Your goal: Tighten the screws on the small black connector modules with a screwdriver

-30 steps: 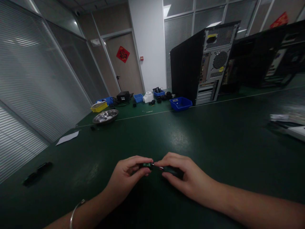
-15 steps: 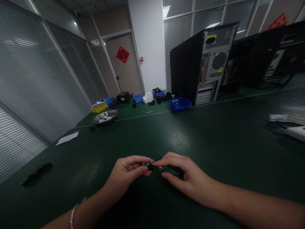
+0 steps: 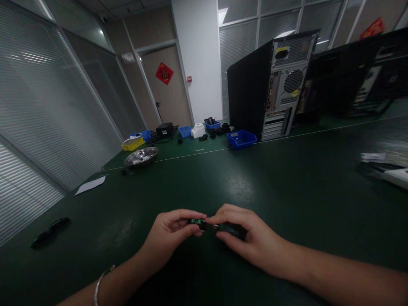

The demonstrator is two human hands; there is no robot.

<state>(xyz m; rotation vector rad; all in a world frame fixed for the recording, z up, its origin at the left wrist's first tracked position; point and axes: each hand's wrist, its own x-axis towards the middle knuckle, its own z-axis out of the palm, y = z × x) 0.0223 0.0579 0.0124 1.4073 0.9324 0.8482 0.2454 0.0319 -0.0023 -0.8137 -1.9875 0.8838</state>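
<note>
My left hand point(image 3: 175, 229) pinches a small black and green part point(image 3: 198, 222) between thumb and fingers, above the dark green table point(image 3: 191, 182). My right hand point(image 3: 245, 231) is wrapped round the dark handle of a screwdriver point(image 3: 232, 230). The tool's thin metal shaft points left and meets the right end of the small part, close to my left fingertips. Exactly where its tip sits is hidden and too dark to tell.
A dark object point(image 3: 50, 233) lies at the left, near a white sheet point(image 3: 91, 185). Farther back are a metal bowl point(image 3: 142, 156), a yellow tray point(image 3: 133, 143), a blue bin point(image 3: 241, 140) and a computer tower point(image 3: 251, 85). A white device point(image 3: 395, 173) sits at the right edge.
My left hand and the small part have shifted slightly right, closer to my right hand, and less of the screwdriver shaft shows. My right hand is almost unchanged.
</note>
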